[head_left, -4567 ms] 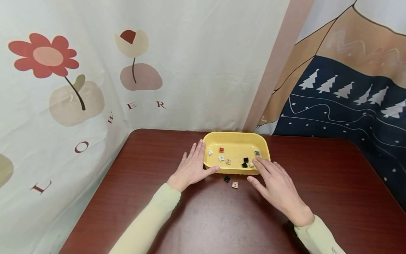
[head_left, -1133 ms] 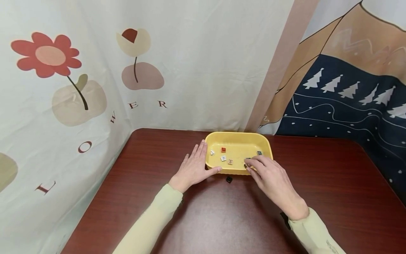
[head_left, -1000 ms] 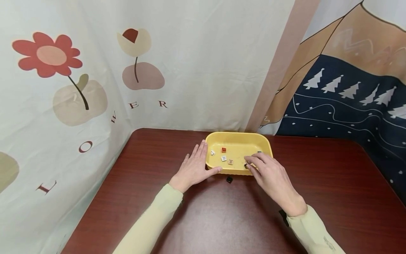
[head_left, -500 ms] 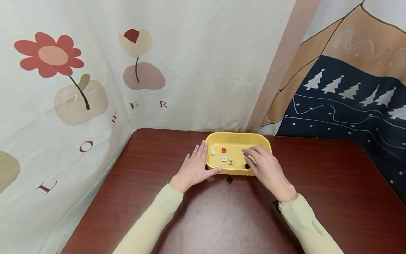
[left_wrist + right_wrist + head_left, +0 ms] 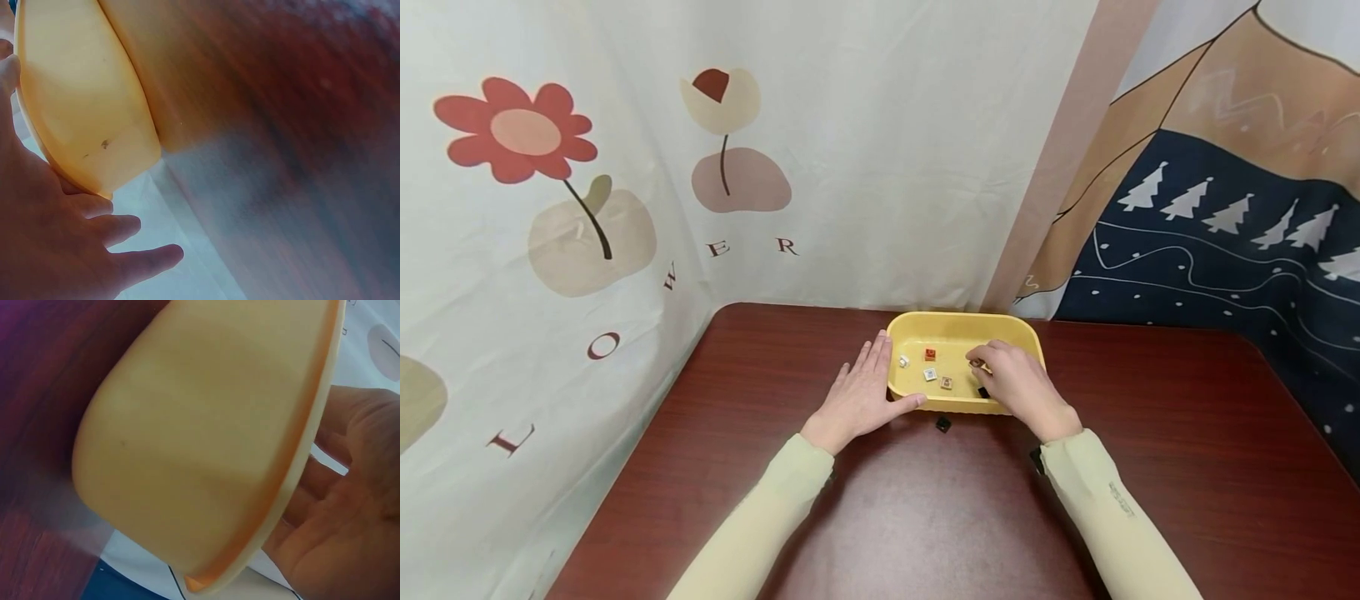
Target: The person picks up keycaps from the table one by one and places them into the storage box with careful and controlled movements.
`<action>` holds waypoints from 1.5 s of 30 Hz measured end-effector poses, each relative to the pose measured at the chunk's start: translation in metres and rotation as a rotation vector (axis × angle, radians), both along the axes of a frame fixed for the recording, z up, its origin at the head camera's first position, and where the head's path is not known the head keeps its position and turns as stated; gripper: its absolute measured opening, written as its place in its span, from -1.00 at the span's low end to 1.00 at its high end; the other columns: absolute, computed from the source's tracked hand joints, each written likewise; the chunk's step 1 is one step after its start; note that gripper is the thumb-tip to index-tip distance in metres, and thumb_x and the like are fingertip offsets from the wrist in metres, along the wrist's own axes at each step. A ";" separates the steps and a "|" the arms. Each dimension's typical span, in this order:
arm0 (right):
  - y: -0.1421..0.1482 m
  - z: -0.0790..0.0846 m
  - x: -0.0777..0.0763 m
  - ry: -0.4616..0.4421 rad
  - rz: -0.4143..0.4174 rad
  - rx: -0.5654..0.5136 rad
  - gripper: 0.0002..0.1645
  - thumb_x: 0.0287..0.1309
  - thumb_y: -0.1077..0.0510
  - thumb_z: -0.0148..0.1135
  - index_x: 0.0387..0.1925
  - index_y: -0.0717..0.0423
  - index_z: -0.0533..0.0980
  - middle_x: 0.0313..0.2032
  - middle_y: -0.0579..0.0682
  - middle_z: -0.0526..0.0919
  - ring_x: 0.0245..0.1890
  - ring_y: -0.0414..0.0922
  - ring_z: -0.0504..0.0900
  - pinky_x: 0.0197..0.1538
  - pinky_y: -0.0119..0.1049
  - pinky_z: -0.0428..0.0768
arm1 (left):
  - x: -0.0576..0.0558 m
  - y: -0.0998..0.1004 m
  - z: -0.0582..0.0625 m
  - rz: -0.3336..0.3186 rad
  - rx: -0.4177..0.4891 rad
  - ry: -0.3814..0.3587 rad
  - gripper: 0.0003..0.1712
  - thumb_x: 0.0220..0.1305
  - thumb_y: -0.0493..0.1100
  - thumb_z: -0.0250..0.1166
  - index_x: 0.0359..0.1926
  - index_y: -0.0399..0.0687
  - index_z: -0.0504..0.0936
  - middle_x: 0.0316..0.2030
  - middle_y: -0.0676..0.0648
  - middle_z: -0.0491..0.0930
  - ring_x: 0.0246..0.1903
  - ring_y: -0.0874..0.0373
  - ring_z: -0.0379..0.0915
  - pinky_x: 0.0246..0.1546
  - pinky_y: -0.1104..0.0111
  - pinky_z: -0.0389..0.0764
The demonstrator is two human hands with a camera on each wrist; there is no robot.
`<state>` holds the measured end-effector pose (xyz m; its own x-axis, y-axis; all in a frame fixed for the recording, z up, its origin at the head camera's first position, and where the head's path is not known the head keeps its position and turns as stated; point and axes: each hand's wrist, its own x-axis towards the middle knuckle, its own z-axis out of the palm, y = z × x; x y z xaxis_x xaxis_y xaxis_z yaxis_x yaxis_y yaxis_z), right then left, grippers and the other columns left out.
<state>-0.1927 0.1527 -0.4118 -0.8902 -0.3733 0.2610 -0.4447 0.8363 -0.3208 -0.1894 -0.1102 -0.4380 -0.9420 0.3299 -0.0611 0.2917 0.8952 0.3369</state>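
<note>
A yellow plastic tray (image 5: 951,323) stands at the back of the table, with several small square keycaps inside. My left hand (image 5: 859,396) rests flat along its left rim, thumb over the front edge. Inside the tray lie a red keycap (image 5: 930,355), a white keycap (image 5: 929,374), a beige keycap (image 5: 947,383) and a small white piece (image 5: 903,362). My right hand (image 5: 1018,385) reaches over the front right rim and pinches a small brownish keycap (image 5: 976,363), mostly hidden by fingertips. Below it shows a black keycap (image 5: 983,392). The right wrist view shows curled fingers behind the tray wall (image 5: 206,425).
One black keycap (image 5: 943,425) lies on the dark red-brown table (image 5: 895,517) just in front of the tray. A printed curtain (image 5: 865,167) hangs right behind the table. The right hand covers the tray's right end.
The beige keycap on the table in front of the tray is gone. My right hand went from open to pinching a keycap and moved left and back inside the tray. The left hand stays put.
</note>
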 end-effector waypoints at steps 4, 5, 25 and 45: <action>-0.002 0.001 -0.006 -0.059 -0.004 0.029 -0.76 0.25 0.25 0.43 -0.05 0.22 0.73 -0.25 0.08 0.70 -0.30 -0.03 0.61 -0.17 -0.05 0.63 | 0.000 0.000 0.000 0.001 0.006 0.000 0.37 0.23 0.69 0.01 0.67 -0.09 -0.25 0.66 -0.02 -0.31 0.62 -0.03 -0.24 0.47 -0.17 0.11; -0.002 0.001 -0.007 -0.071 -0.007 0.035 -0.76 0.25 0.24 0.43 -0.05 0.21 0.73 -0.26 0.08 0.70 -0.30 -0.02 0.61 -0.17 -0.05 0.62 | 0.000 -0.001 0.000 0.001 0.006 -0.001 0.37 0.23 0.69 0.01 0.67 -0.09 -0.26 0.66 -0.02 -0.31 0.62 -0.03 -0.24 0.47 -0.16 0.11; -0.001 -0.006 -0.023 -0.208 -0.043 0.087 -0.60 0.32 0.16 0.39 0.13 0.24 0.65 -0.19 0.07 0.74 -0.24 0.01 0.65 -0.13 -0.04 0.62 | 0.000 -0.001 -0.002 -0.003 -0.002 0.000 0.36 0.23 0.71 -0.04 0.67 -0.08 -0.27 0.66 0.00 -0.33 0.62 -0.02 -0.24 0.48 -0.15 0.10; 0.012 -0.001 0.037 0.276 0.050 -0.081 -0.47 0.30 0.01 0.43 0.22 0.16 0.60 0.20 0.15 0.60 0.10 0.14 0.64 0.01 0.17 0.60 | -0.002 -0.002 0.003 0.002 0.009 -0.007 0.38 0.21 0.70 0.00 0.67 -0.11 -0.25 0.66 -0.03 -0.31 0.63 -0.03 -0.27 0.48 -0.17 0.07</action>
<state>-0.1553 0.1644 -0.4125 -0.7628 -0.3825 0.5213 -0.5640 0.7879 -0.2473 -0.1915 -0.1126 -0.4353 -0.9423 0.3284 -0.0649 0.2873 0.8929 0.3466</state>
